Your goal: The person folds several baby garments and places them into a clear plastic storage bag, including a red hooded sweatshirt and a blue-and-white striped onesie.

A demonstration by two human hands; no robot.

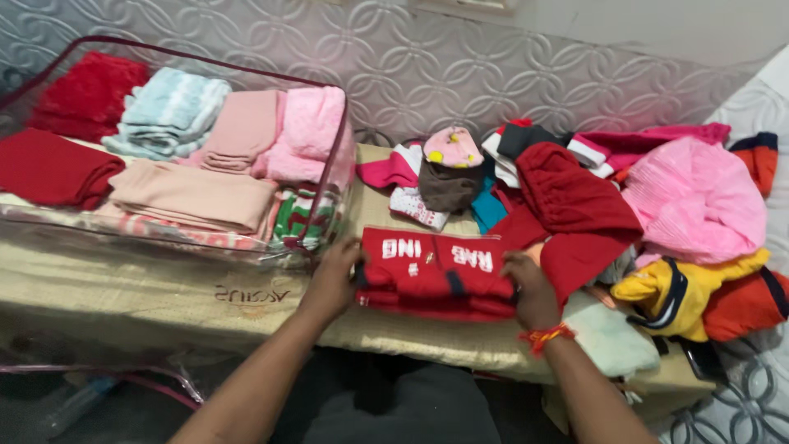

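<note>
Nearest to me, both forearms reach out from the bottom of the view, with an orange thread band on the right wrist. My left hand is curled around the left end of the folded red garment, fingers tucked under its edge. My right hand is closed on the right end in the same way, thumb on top. So each hand is clamped on one end of the same piece, well apart from the other.

The garment is a flat, layered rectangle with white lettering on its top face. It lies on the beige padded surface, in the gap between the clear zip bag on the left and the loose clothes on the right. I judge the folding of this piece done, and the step in hand to be the grip on the finished bundle. Any lift from here calls for even pressure at both ends, so the layers stay stacked and do not sag in the middle.

Further out on the left, the bag already holds folded stacks: a beige one in front, a dark red one beside it, and light blue and pink ones behind. To the right is the unfolded heap: a crumpled red top touching the bundle's right end, a pink piece, and a yellow one. A small pink-and-brown cap sits beyond the bundle. The patterned grey wall closes the view.
</note>
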